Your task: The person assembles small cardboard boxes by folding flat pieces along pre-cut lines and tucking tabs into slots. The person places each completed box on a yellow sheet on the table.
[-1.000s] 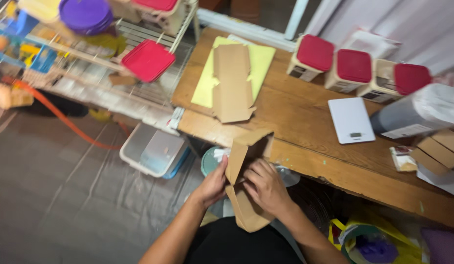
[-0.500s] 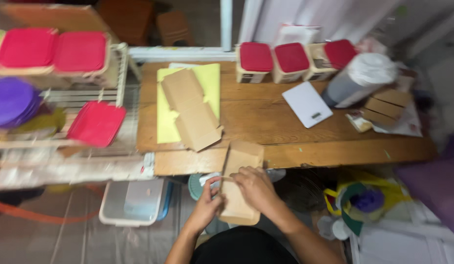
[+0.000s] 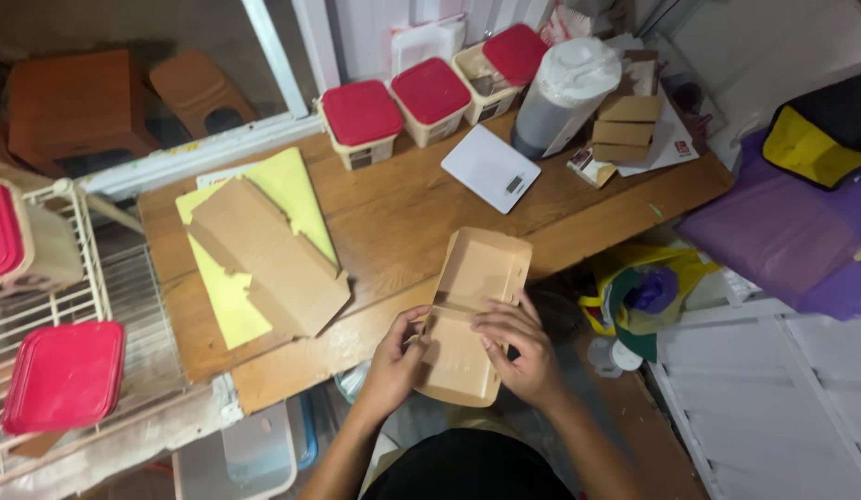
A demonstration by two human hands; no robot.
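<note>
Both my hands grip a brown paper clamshell box [image 3: 470, 306] that lies open over the near edge of the wooden table [image 3: 393, 213]. My left hand [image 3: 398, 356] pinches its left side near the fold. On the lower half, my right hand [image 3: 515, 347] presses with fingers curled over the card. A stack of flat brown box blanks [image 3: 263, 255] rests on a yellow sheet [image 3: 222, 287] at the table's left.
Three red-lidded tubs [image 3: 361, 116] [image 3: 431, 93] [image 3: 514, 51] line the table's far edge. A white kitchen scale [image 3: 491, 168], a large wrapped roll [image 3: 565, 93] and folded brown boxes [image 3: 625, 120] are at right. A wire rack [image 3: 50, 306] with red lids stands left; purple bag [image 3: 782, 231] right.
The view has swung left to right and closer. The box in my hands has gone from a partly folded blank below the table edge to an open clamshell shape lying onto the table.
</note>
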